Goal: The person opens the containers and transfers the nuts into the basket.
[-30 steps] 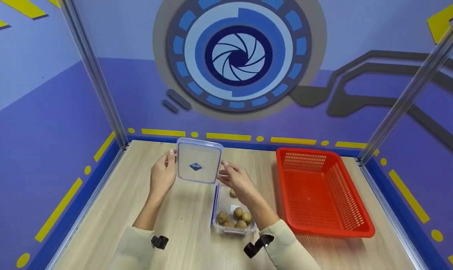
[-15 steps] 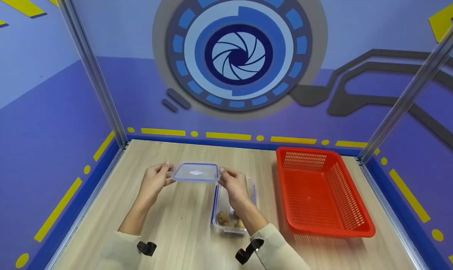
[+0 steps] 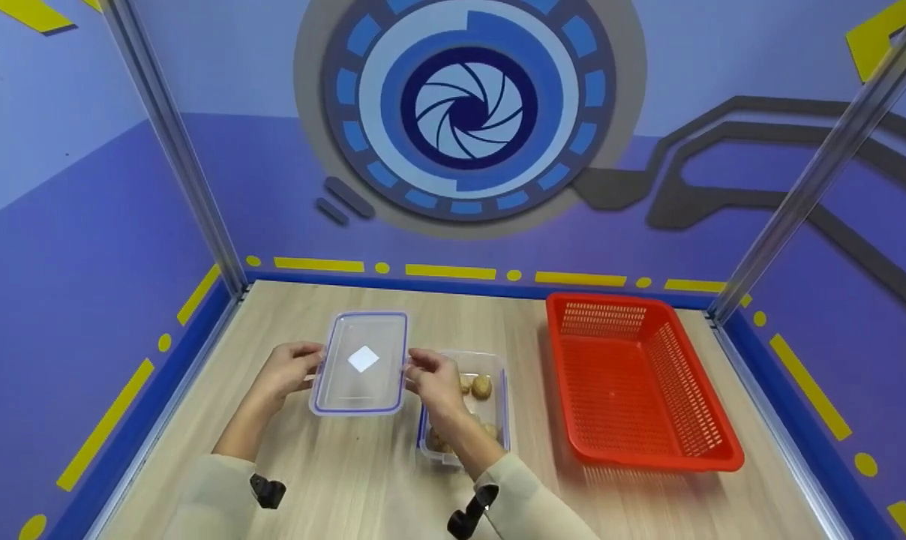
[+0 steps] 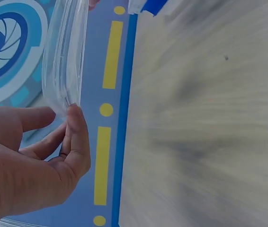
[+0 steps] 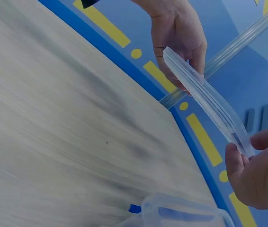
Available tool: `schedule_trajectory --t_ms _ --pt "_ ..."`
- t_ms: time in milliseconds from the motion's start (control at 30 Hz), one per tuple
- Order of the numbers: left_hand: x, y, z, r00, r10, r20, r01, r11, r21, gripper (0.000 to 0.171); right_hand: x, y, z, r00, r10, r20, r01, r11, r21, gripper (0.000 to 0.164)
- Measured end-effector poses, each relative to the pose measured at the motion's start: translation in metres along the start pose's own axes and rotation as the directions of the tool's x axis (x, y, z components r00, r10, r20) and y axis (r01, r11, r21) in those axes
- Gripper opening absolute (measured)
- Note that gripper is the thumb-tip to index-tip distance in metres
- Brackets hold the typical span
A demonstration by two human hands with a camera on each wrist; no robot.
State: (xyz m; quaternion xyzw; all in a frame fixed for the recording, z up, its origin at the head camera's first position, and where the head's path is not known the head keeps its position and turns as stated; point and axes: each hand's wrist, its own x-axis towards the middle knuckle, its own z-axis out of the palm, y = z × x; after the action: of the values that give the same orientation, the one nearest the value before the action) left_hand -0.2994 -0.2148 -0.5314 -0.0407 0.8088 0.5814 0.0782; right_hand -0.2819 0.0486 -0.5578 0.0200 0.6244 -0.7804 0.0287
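Note:
A clear plastic lid point(image 3: 348, 386) with a bluish sealing rim and a white diamond label hangs above the table, its flat face turned up toward the head camera. My left hand point(image 3: 288, 370) pinches its left edge between thumb and fingers; the left wrist view shows that grip on the lid point(image 4: 67, 56) edge-on. On the opposite edge, my right hand point(image 3: 436, 382) pinches it too, also seen in the right wrist view point(image 5: 262, 165). Below my right hand stands a clear container point(image 3: 503, 420) with several walnuts point(image 3: 481, 387) inside, partly hidden by the hand and forearm.
A red perforated plastic basket point(image 3: 610, 397) stands to the right of the container on the wood-grain table point(image 3: 333, 472). Blue and purple printed panels enclose the back and sides, with metal posts point(image 3: 798, 172) at the corners.
The lid has tipped from upright, through nearly level, to face the head camera with its white label showing. Both hands have moved left and lower with it, uncovering walnuts at the container's far end.

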Motion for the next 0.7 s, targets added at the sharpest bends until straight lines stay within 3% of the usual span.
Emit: schedule_trajectory --t_ms 300,700 --pt "0.006 -0.019 -0.008 0.999 -0.023 -0.033 0.023 1.0 0.003 0.034 -0.002 0.025 0.014 0.995 -0.08 -0.053 0.071 0.985 -0.157 0.03" --pt "0.006 -0.036 -0.02 0.998 -0.057 -0.023 0.057 0.998 0.028 0.034 -0.013 0.045 0.031 0.996 -0.058 -0.073 0.04 0.973 -0.228 0.027"
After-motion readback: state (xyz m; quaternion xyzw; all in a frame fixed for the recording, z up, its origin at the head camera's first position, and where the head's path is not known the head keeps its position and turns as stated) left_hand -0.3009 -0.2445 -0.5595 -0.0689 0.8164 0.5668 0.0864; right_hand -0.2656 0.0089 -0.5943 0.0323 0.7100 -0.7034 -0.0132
